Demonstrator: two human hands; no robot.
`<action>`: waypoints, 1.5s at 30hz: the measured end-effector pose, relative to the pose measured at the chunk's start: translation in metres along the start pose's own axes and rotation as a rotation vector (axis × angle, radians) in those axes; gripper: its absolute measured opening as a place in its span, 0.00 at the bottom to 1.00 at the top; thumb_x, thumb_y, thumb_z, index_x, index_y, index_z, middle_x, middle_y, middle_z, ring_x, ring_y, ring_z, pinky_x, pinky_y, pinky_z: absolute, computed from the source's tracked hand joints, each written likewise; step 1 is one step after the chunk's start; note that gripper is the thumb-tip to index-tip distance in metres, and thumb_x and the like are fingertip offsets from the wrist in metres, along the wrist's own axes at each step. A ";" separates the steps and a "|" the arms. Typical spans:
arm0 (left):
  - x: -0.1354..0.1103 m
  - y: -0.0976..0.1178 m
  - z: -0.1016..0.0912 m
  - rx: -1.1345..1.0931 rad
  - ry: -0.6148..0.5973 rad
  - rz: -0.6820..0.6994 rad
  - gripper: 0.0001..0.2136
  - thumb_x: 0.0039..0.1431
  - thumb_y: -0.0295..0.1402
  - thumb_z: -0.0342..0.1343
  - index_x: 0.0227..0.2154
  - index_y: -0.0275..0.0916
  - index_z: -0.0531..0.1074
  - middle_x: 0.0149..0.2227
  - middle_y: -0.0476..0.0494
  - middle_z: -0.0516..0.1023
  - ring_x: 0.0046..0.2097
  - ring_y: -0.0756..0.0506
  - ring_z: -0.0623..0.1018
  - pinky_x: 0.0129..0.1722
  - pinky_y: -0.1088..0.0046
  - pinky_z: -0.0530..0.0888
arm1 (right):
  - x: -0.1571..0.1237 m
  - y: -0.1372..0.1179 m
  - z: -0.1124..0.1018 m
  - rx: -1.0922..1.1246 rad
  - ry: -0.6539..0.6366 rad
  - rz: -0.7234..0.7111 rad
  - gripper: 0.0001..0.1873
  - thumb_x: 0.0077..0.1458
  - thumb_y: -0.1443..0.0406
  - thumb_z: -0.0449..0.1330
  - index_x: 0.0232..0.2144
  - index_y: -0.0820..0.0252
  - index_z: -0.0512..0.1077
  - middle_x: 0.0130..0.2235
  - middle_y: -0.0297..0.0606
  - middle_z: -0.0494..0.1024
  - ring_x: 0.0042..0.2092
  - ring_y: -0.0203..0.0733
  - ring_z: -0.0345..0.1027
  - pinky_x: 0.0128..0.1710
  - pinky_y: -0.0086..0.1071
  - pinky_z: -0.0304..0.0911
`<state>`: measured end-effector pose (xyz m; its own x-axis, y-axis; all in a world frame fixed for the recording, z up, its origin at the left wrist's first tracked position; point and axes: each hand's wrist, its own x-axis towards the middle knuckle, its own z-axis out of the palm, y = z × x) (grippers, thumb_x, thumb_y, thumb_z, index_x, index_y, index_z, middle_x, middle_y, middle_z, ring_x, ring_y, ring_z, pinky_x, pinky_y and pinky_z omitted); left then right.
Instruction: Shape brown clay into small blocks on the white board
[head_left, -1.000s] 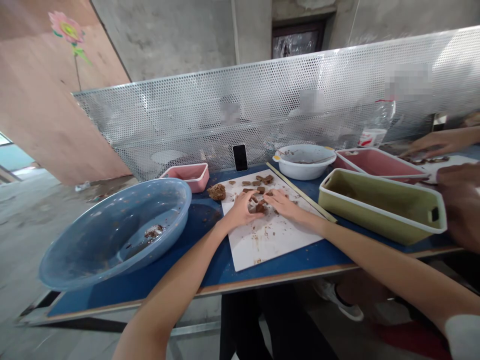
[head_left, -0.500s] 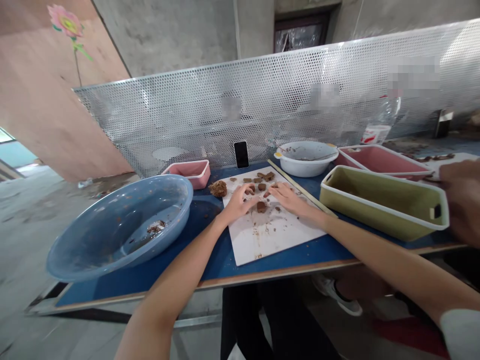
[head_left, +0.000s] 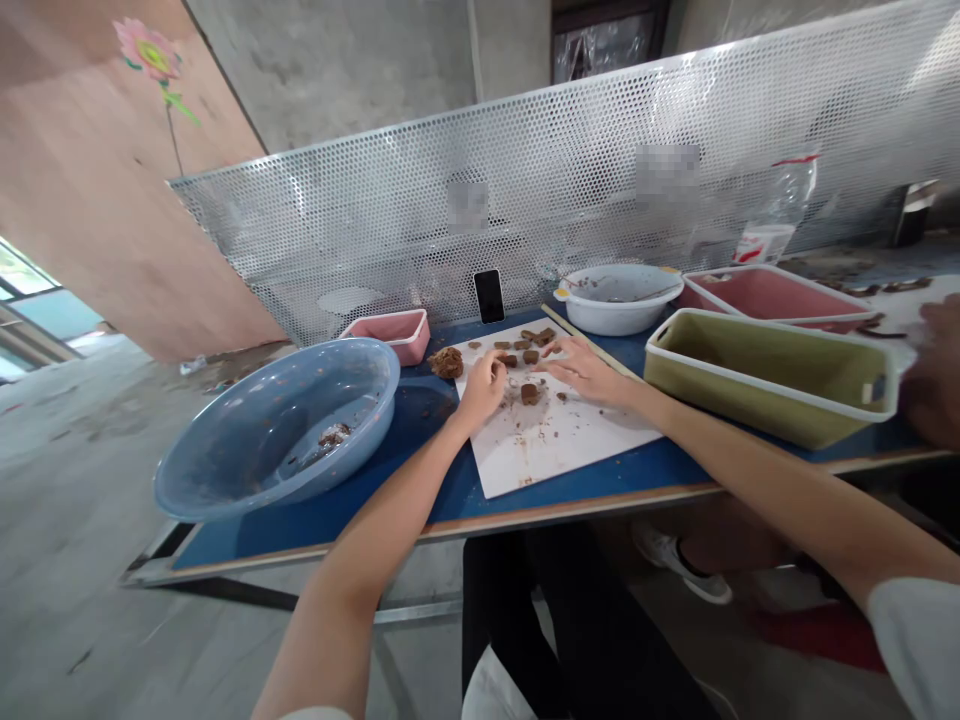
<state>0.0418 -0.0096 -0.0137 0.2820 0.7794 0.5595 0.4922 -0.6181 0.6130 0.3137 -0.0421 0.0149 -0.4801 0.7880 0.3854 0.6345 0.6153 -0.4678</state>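
Note:
A white board [head_left: 517, 465] lies on the blue table, with several brown clay-like lumps and crumbs on it. My left hand [head_left: 484, 390] is over the board's left side, fingers curled and fingertips at a small brown lump [head_left: 509, 361]. On the right side of the board, my right hand [head_left: 589, 372] is open with its fingers spread, close to another lump [head_left: 531, 356]. A squarish lump [head_left: 529, 394] sits between the hands, nearer to me. More pieces [head_left: 540, 337] lie at the far edge. A rough brown clump [head_left: 445, 363] rests by the board's left edge.
A big blue basin [head_left: 277, 420] stands left, a small pink tub [head_left: 397, 333] behind it. A phone [head_left: 489, 296] leans on the perforated metal screen [head_left: 375, 220]. To the right are a stick [head_left: 596, 345], a white basin [head_left: 619, 318], a green trough [head_left: 750, 395] and another person's hand [head_left: 941, 340].
The view has shifted slightly. My left hand's fingers have drawn in from a wider spread to the small lump. My right hand remains spread over the board's right side.

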 end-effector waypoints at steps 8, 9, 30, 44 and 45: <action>0.001 -0.001 0.001 0.025 0.002 0.005 0.16 0.77 0.40 0.51 0.56 0.37 0.75 0.38 0.41 0.81 0.39 0.42 0.79 0.44 0.62 0.76 | -0.006 -0.008 -0.004 -0.009 -0.167 -0.192 0.28 0.73 0.42 0.50 0.52 0.41 0.86 0.67 0.41 0.71 0.71 0.62 0.56 0.75 0.64 0.44; 0.001 -0.001 0.001 0.022 0.004 0.006 0.15 0.77 0.40 0.51 0.55 0.37 0.75 0.38 0.41 0.81 0.39 0.42 0.79 0.44 0.63 0.76 | -0.006 -0.010 -0.004 0.015 -0.173 -0.201 0.28 0.73 0.42 0.51 0.51 0.41 0.87 0.66 0.41 0.72 0.71 0.61 0.56 0.75 0.63 0.45; 0.000 -0.001 0.002 0.004 -0.027 0.007 0.14 0.72 0.32 0.52 0.56 0.36 0.74 0.41 0.39 0.82 0.44 0.41 0.81 0.49 0.61 0.76 | -0.008 -0.019 0.000 0.004 -0.133 -0.229 0.26 0.74 0.44 0.50 0.49 0.41 0.86 0.65 0.42 0.73 0.69 0.62 0.59 0.72 0.63 0.48; 0.000 -0.002 0.003 0.041 -0.033 0.011 0.14 0.69 0.28 0.52 0.55 0.38 0.75 0.41 0.41 0.82 0.42 0.42 0.80 0.47 0.63 0.75 | 0.003 0.003 0.027 -0.112 -0.011 -0.012 0.21 0.61 0.62 0.55 0.52 0.48 0.82 0.63 0.47 0.72 0.67 0.67 0.60 0.67 0.68 0.53; 0.000 -0.001 0.003 0.040 -0.034 0.011 0.15 0.69 0.28 0.52 0.55 0.38 0.75 0.41 0.41 0.82 0.42 0.42 0.80 0.48 0.63 0.75 | 0.003 0.002 0.028 -0.107 -0.015 -0.016 0.20 0.61 0.62 0.55 0.51 0.48 0.82 0.63 0.47 0.72 0.67 0.67 0.60 0.67 0.68 0.53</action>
<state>0.0435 -0.0086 -0.0163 0.3155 0.7759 0.5463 0.5214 -0.6227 0.5834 0.2968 -0.0379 -0.0070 -0.4992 0.7787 0.3801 0.6873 0.6230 -0.3735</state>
